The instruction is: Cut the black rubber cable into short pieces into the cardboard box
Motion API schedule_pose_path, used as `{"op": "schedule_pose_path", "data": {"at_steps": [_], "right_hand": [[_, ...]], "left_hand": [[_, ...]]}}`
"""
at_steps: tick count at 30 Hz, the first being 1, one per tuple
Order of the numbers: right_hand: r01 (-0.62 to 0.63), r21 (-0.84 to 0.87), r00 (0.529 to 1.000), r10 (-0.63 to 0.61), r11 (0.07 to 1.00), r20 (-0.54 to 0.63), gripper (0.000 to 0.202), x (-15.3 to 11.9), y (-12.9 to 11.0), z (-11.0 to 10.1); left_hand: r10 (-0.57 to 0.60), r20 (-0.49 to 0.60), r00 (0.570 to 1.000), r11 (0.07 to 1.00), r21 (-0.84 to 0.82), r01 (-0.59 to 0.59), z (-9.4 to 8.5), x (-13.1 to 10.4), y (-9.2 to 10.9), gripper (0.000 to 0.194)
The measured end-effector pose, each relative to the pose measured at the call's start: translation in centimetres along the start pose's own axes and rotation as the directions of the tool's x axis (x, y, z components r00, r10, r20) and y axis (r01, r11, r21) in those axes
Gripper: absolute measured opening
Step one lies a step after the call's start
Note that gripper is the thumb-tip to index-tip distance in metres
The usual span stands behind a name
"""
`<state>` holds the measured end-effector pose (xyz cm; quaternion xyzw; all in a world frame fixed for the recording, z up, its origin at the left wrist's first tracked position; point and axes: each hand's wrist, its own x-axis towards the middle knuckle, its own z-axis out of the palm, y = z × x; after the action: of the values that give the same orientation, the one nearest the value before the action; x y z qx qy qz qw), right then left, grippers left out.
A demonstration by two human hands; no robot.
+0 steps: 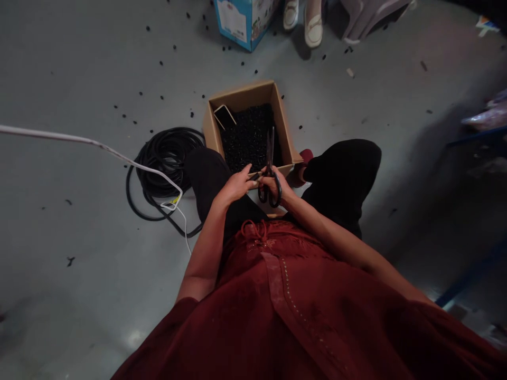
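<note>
A cardboard box (285, 126) full of small black pieces (249, 137) stands on the floor between my knees. At its near rim, my right hand (280, 182) is closed round a pair of black-handled scissors (270, 153), blades pointing away over the box. My left hand (237, 184) is beside it, fingers pinched on a short black piece (255, 177) whose kind I cannot make out. A phone-like dark rectangle with a light edge (225, 117) leans inside the box at the far left corner.
A coil of black hose or cable (158, 158) lies left of the box, with a white cord (130, 161) crossing it. Black bits are scattered over the floor (79, 174). Ahead are a blue carton (233, 24), another person's light shoes (313, 29) and a plastic stool (360, 18).
</note>
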<state>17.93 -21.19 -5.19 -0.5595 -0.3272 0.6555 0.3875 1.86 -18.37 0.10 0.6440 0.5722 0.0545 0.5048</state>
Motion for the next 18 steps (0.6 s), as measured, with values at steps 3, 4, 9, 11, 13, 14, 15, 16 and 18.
{"op": "schedule_pose_path", "data": {"at_steps": [3,4,9,11,13,14,15,16,18], "right_hand": [[-0.006,0.066,0.998,0.01,0.998,-0.06,0.044,0.5,0.0,-0.8],[-0.012,0.081,0.998,0.018,0.997,-0.067,0.047,0.5,-0.1,-1.0],[-0.018,0.055,1.0,0.018,0.998,0.011,0.054,0.4,-0.6,-1.1],[-0.005,0.046,1.0,0.003,0.999,0.03,0.053,0.4,-0.5,-0.6],[0.003,0.062,1.0,-0.004,0.998,0.013,0.053,0.6,-0.5,-0.2],[0.004,0.073,1.0,-0.004,0.997,-0.005,0.054,0.8,-0.4,-0.1],[0.005,0.083,1.0,-0.003,0.997,-0.026,0.053,1.0,-0.4,0.0],[0.007,0.092,0.999,-0.003,0.996,-0.043,0.053,1.1,-0.4,-0.1],[0.019,0.106,0.997,-0.01,0.994,-0.081,0.051,1.5,-0.5,-0.3]], "left_hand": [[-0.034,0.004,0.999,0.996,0.086,0.034,-0.2,-0.4,0.1,0.072],[-0.038,0.019,0.999,0.995,0.091,0.036,-0.2,-0.6,0.1,0.074],[-0.027,0.056,0.998,0.991,0.134,0.02,0.0,-0.9,0.4,0.079],[-0.028,0.054,0.998,0.985,0.173,0.019,0.1,-1.0,0.7,0.077],[-0.018,0.039,0.999,0.971,0.24,0.008,0.1,-1.1,1.0,0.071],[-0.015,0.026,1.0,0.957,0.29,0.006,0.0,-1.3,1.2,0.065],[-0.017,0.008,1.0,0.937,0.348,0.013,0.0,-1.5,1.4,0.057],[-0.024,-0.015,1.0,0.913,0.407,0.028,0.0,-1.8,1.6,0.048],[-0.037,-0.079,0.996,0.864,0.498,0.072,0.0,-2.3,2.1,0.035]]}}
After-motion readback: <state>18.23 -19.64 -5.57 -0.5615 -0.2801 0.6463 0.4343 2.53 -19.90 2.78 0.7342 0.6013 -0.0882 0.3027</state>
